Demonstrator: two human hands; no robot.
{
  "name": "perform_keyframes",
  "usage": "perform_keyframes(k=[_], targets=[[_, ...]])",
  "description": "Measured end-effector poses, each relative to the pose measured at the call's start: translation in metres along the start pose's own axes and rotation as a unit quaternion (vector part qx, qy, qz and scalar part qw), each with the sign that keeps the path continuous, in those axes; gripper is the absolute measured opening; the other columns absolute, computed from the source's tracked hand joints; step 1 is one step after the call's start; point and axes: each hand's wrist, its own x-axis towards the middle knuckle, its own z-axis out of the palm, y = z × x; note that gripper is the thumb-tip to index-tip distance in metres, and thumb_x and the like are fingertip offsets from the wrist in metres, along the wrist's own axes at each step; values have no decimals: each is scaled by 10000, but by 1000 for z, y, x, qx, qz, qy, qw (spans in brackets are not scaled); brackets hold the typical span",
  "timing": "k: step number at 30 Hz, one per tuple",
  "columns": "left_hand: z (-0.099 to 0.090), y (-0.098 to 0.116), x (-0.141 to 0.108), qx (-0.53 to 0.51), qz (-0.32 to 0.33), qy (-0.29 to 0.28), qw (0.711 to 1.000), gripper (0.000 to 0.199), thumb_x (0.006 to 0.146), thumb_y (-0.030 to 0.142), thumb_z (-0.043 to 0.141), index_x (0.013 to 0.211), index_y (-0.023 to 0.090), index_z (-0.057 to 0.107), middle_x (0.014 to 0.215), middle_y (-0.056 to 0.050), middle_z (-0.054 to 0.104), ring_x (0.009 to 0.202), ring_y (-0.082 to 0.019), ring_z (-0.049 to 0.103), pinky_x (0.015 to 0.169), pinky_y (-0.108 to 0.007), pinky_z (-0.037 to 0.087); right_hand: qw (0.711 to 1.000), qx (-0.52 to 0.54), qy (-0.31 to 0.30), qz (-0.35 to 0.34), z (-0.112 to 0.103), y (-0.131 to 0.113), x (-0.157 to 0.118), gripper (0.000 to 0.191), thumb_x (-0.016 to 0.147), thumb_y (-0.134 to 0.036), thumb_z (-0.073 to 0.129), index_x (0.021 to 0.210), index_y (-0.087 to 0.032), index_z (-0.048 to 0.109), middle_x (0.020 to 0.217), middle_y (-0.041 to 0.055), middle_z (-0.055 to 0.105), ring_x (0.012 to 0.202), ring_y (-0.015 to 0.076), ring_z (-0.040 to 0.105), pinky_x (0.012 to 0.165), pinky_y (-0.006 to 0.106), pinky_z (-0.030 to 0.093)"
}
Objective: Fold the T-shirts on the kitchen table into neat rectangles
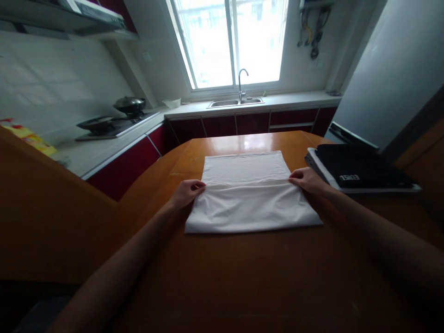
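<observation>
Two hands, left hand (188,193) and right hand (308,179), pinch opposite ends of a folded edge on white cloth (255,206) lying between them on the desk (249,282). The fold appears under way; laying it flat calls for even tension. A dark-topped stack of folded fabric (367,164) sits close beside the right hand, not blocking the cloth.

Wooden table (243,282), glossy orange-brown, far corners rounded off; window glare across its far edge, fine seams running in the top. Mid-table: white cloth (253,208), laid flat, near portion doubled over toward the far side, its edge crossing the middle. Near half creased, far half smoother. Right side, just beside the cloth: stack of folded fabric (364,171), black piece with pale lettering uppermost, white and grey layers beneath.
</observation>
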Motion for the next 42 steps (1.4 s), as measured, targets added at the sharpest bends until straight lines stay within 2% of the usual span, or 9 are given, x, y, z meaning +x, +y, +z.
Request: perform_keyframes(k=[13, 16, 19, 21, 24, 29, 34, 38, 42], targets=[[7, -3, -1, 32, 1, 21, 999, 385, 809, 503, 663, 968, 161, 744, 790, -54, 743, 672, -179, 666, 644, -269, 532, 998, -61, -6, -9, 0, 14, 4, 290, 779, -416, 627, 819, -152, 741, 789, 70, 748, 741, 205, 666, 670, 293, 482], [4, 3, -1, 73, 34, 33, 996, 423, 843, 521, 623, 1046, 166, 732, 965, -94, 751, 853, -226, 698, 811, -336, 563, 986, -165, 4, -4, 0, 5, 0, 272, 831, -397, 607, 879, -168, 745, 853, 87, 752, 808, 231, 680, 725, 313, 500], [8, 24, -1, 123, 93, 40, 987, 468, 922, 501, 529, 1210, 165, 683, 1257, -130, 673, 1182, -280, 616, 1056, -430, 470, 959, -274, 58, -31, 10, -20, -8, 353, 917, -391, 523, 1079, -154, 730, 1090, 157, 722, 1044, 301, 644, 900, 397, 491], [19, 43, -1, 143, 123, -1, 982, 477, 974, 463, 458, 1304, 167, 634, 1367, -130, 611, 1277, -276, 558, 1117, -443, 417, 953, -288, 57, -77, 25, -39, -14, 430, 964, -371, 441, 1240, -134, 670, 1287, 177, 645, 1220, 314, 561, 1030, 423, 437], [44, 65, -3, 178, 153, -83, 969, 498, 1022, 426, 384, 1418, 170, 542, 1482, -131, 516, 1377, -276, 468, 1160, -457, 357, 953, -277, -18, -118, 57, -57, -21, 543, 995, -389, 362, 1442, -118, 509, 1529, 163, 450, 1421, 299, 387, 1161, 436, 320], [69, 64, -7, 254, 140, -190, 938, 619, 1027, 568, 323, 1564, 260, 315, 1650, -106, 162, 1525, -346, 115, 1199, -588, 159, 950, -281, -114, -67, 84, -49, -28, 709, 1000, -563, 267, 1578, -153, 276, 1652, 141, 177, 1529, 320, 116, 1205, 575, 155], [71, 66, -7, 248, 162, -164, 941, 607, 1032, 584, 292, 1577, 318, 261, 1664, -61, 95, 1534, -313, 82, 1219, -556, 103, 952, -287, -71, -79, 84, -47, -30, 702, 1009, -571, 225, 1575, -161, 286, 1655, 146, 145, 1536, 294, 80, 1201, 600, 121], [79, 81, -8, 238, 182, -202, 932, 594, 1026, 586, 322, 1568, 349, 278, 1660, -49, 139, 1533, -315, 91, 1220, -565, 88, 952, -270, -90, -109, 91, -59, -34, 660, 1016, -544, 264, 1553, -168, 346, 1639, 141, 220, 1529, 287, 139, 1206, 565, 166], [64, 87, -21, 216, 168, -189, 943, 583, 1040, 557, 293, 1565, 306, 302, 1658, -64, 167, 1533, -299, 105, 1226, -544, 121, 955, -258, -53, -132, 80, -63, -48, 607, 1028, -468, 278, 1532, -148, 387, 1618, 140, 288, 1520, 268, 190, 1216, 523, 182]])
